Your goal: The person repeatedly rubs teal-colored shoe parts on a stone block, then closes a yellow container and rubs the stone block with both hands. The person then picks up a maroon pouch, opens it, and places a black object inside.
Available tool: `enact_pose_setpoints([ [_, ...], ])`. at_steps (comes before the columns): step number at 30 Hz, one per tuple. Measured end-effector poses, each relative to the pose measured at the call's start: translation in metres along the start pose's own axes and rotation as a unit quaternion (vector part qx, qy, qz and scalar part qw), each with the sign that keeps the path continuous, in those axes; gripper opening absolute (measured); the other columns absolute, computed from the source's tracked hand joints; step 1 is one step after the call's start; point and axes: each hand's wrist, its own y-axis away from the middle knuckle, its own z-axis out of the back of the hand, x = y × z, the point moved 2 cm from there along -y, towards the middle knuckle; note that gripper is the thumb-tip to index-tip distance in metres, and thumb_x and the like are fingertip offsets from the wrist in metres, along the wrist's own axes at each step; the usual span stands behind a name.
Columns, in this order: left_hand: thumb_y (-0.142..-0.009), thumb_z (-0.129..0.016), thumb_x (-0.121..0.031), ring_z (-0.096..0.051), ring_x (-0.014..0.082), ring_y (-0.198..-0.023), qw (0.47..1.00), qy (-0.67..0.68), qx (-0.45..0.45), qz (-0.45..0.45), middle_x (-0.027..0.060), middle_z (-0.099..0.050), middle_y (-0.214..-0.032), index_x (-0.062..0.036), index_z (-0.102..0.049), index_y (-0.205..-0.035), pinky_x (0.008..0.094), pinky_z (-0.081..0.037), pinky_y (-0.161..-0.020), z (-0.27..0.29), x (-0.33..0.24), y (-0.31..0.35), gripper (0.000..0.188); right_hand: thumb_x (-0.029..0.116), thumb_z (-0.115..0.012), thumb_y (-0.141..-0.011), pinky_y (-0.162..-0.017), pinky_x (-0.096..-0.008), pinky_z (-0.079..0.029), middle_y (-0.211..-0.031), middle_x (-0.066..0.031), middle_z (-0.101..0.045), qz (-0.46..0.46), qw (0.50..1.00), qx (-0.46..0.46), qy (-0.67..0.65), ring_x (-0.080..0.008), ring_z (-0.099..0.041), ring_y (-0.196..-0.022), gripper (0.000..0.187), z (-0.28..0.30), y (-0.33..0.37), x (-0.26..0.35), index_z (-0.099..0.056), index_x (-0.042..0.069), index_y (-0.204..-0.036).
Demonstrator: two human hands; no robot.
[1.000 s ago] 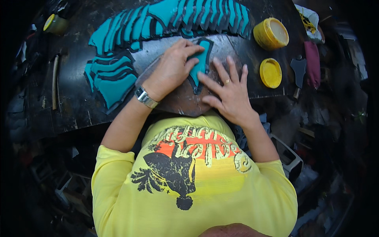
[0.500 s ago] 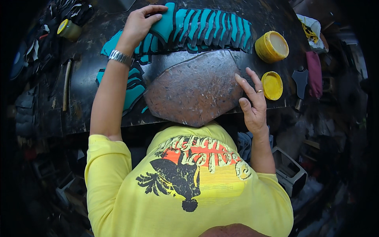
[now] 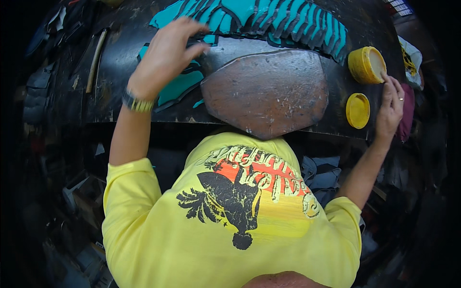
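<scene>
My left hand, with a watch on the wrist, hovers with bent fingers over a pile of teal cut pieces at the left of a brown rounded slab. Its fingertips touch the pile's upper edge; whether they pinch a piece is hidden. A long row of overlapping teal pieces curves along the slab's far side. My right hand, with a ring, reaches to the right, and its fingertips rest on the rim of an open yellow jar. The jar's yellow lid lies just below it.
Everything lies on a black, worn worktable. A thin pale stick tool lies at its left. A pink object and a white bag sit at the far right. Dark scraps are piled under the table edge.
My left hand pressed a teal piece on the slab, carried it to the far row, and came back over the left pile. My right hand slid off the slab to the yellow jar.
</scene>
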Motion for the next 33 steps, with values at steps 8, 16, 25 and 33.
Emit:
enact_pose_setpoints([
  [8, -0.070, -0.086, -0.011, -0.057, 0.0292, -0.119, 0.988, -0.145, -0.003, 0.058, 0.0081, -0.062, -0.125, -0.0090, -0.066, -0.124, 0.0433, -0.041, -0.104, 0.005, -0.006, 0.092, 0.058, 0.057, -0.048, -0.102, -0.116, -0.0440, -0.034, -0.144, -0.0159, -0.056, -0.022, 0.930, 0.151, 0.335, -0.0361, -0.045, -0.139, 0.054, -0.016, -0.064, -0.060, -0.071, 0.018, -0.130],
  [16, -0.067, -0.087, -0.007, -0.055, 0.0284, -0.125, 0.987, -0.154, -0.044, 0.016, 0.0066, -0.059, -0.133, -0.0127, -0.065, -0.128, 0.0457, -0.038, -0.108, -0.001, -0.005, 0.101, 0.065, 0.056, -0.052, -0.100, -0.109, -0.0486, -0.039, -0.140, -0.0208, -0.058, -0.003, 0.948, 0.000, 0.317, -0.0372, -0.053, -0.131, 0.056, -0.010, -0.039, -0.025, -0.068, 0.013, -0.131],
  [25, -0.067, -0.087, -0.011, -0.053, 0.0266, -0.127, 0.982, -0.186, -0.018, 0.033, 0.0053, -0.059, -0.133, -0.0157, -0.064, -0.132, 0.0464, -0.037, -0.109, -0.006, -0.002, 0.104, 0.069, 0.045, -0.066, -0.095, -0.094, -0.0455, -0.049, -0.123, -0.0179, -0.066, -0.024, 0.922, 0.111, 0.371, -0.0355, -0.064, -0.112, 0.043, -0.009, 0.025, 0.035, -0.075, 0.008, -0.117],
  [33, -0.070, -0.085, -0.007, -0.059, 0.0249, -0.118, 0.986, -0.157, -0.049, 0.009, 0.0055, -0.065, -0.119, -0.0117, -0.066, -0.114, 0.0444, -0.038, -0.106, 0.002, -0.004, 0.099, 0.047, 0.022, -0.074, -0.091, -0.072, -0.0308, -0.050, -0.095, -0.0108, -0.066, -0.046, 0.980, 0.190, 0.021, -0.0203, -0.064, -0.077, 0.026, -0.028, 0.058, 0.082, -0.075, 0.004, -0.110],
])
